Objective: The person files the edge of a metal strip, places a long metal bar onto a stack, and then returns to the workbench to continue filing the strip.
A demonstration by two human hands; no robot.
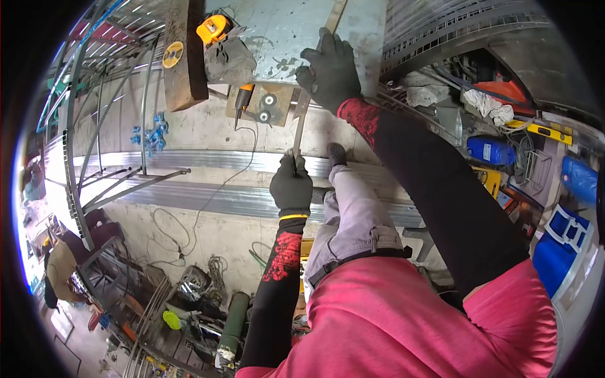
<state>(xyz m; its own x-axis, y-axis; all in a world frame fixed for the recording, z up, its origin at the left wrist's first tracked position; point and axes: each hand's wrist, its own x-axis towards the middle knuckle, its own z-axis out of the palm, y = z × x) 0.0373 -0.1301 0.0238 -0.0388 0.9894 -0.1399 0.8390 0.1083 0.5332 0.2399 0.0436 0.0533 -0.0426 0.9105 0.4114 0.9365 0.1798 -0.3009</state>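
Observation:
A long, narrow flat metal strip (300, 123) runs from the workbench top (277, 38) out past its near edge. My left hand (291, 189), in a dark grey glove, is closed around the strip's near end. Farther up, my gloved right hand (331, 72) lies over the strip at the bench edge with its fingers spread; the palm hides that stretch of metal. Beyond those fingers the strip's far part (338, 16) shows again. A notch or tab is visible on the strip between my hands.
A yellow tape measure (213, 29) and a grey cloth (232, 60) sit beside a thick timber beam (184, 57). Below is an orange-and-black corded power tool (244, 97) on a board. Long metal profiles (183, 195) cross the floor. A metal rack (79, 126) stands left.

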